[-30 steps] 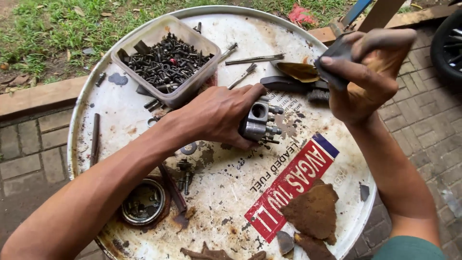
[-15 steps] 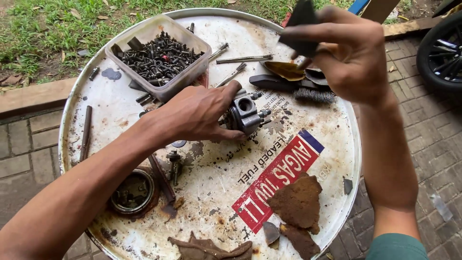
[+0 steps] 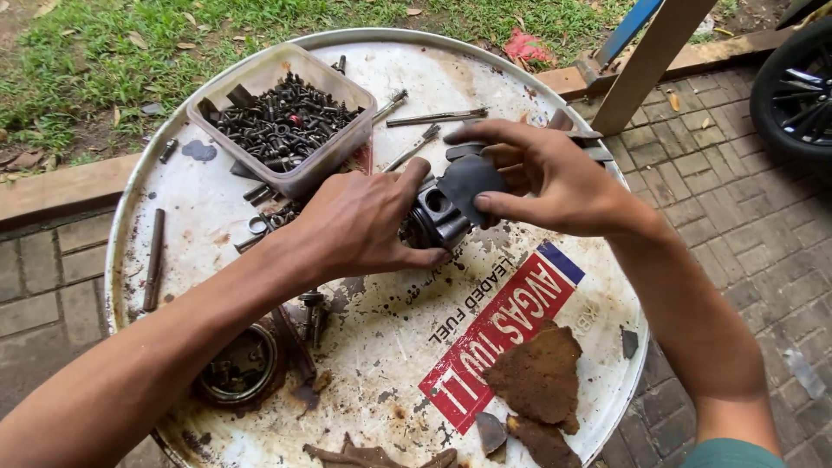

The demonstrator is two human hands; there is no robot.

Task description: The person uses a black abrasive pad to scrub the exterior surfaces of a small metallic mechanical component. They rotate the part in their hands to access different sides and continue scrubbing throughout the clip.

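From the head view we see the left hand point(image 3: 368, 221) wrapped around a dark metal engine part point(image 3: 433, 217) at the middle of the white drum-top counter point(image 3: 390, 364) — its long axis runs left to right, round bore facing up toward us. The right hand point(image 3: 555, 178) pinches a dark flat piece point(image 3: 468, 184) against that bore end. A tub of screws point(image 3: 282, 117) sits just behind.
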